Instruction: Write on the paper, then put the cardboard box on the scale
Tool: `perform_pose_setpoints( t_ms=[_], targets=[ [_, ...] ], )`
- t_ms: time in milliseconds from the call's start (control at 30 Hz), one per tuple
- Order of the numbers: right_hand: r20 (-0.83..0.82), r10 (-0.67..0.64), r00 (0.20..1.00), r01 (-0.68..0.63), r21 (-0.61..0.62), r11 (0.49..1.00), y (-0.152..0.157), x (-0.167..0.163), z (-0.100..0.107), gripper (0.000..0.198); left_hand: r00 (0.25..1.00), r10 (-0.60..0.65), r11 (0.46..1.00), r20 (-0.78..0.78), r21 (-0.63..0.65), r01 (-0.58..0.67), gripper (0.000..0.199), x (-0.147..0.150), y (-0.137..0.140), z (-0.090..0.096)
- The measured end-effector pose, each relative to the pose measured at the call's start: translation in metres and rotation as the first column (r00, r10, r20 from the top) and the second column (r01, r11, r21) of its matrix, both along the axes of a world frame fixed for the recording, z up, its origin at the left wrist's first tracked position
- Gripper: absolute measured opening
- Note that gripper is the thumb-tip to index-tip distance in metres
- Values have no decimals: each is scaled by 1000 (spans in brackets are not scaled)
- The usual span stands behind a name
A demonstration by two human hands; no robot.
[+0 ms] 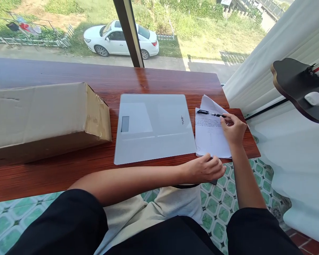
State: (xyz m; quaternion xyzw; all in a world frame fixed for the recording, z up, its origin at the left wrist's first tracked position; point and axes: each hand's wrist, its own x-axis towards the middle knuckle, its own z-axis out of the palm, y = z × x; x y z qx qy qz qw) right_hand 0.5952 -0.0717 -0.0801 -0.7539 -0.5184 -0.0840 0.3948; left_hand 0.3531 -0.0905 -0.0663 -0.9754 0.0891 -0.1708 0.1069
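My right hand (234, 129) pinches one end of a black-and-clear pen (211, 113), which lies across the upper part of a white sheet of paper (212, 141). Small rows of dark writing cover the sheet's upper half. The paper lies on other sheets, and one page (209, 102) sticks up behind it. Just below the paper's near edge is my left hand (206, 168), its fingers curled; whatever they may hold is hidden. A dark edge (214, 182) shows beneath that hand, too little to name.
A flat white glass scale (162, 141) lies on the red-brown wooden table (95, 159), left of the paper. Further left stands a long cardboard box (37, 117). A dark shelf (289, 79) juts in at the right before white curtains (295, 166). A window lies beyond the table.
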Motion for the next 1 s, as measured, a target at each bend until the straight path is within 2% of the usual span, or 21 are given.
perform_pose_setpoints(
  t_ms=[67,167,367,467,633,700,833,1000],
  targets=[
    [10,11,1000,-11,-10,1000,0,1,-1,27,997,-67,998,-26,9,67,43,-2,1,4],
    [11,20,1000,-20,-29,999,1,1,-3,26,988,-151,988,13,22,151,41,-10,2,9],
    [-4,54,999,-54,-89,995,0,3,-4,22,976,-136,990,169,64,127,35,-50,15,15],
    [-12,57,998,-58,-77,995,-1,4,-6,23,962,-48,996,267,85,26,34,-83,28,22],
    [-1,52,999,-52,-75,996,0,4,-6,21,935,100,984,340,107,-144,26,-149,48,32],
    [14,35,999,-34,-75,997,0,4,-5,24,906,194,965,375,93,-245,25,-177,53,32],
    [72,-11,997,18,-90,996,0,5,-4,34,833,278,916,479,128,-380,21,-229,61,27],
    [157,-57,986,75,-112,991,1,7,-5,38,703,354,839,617,122,-530,27,-270,71,19]
  ],
)
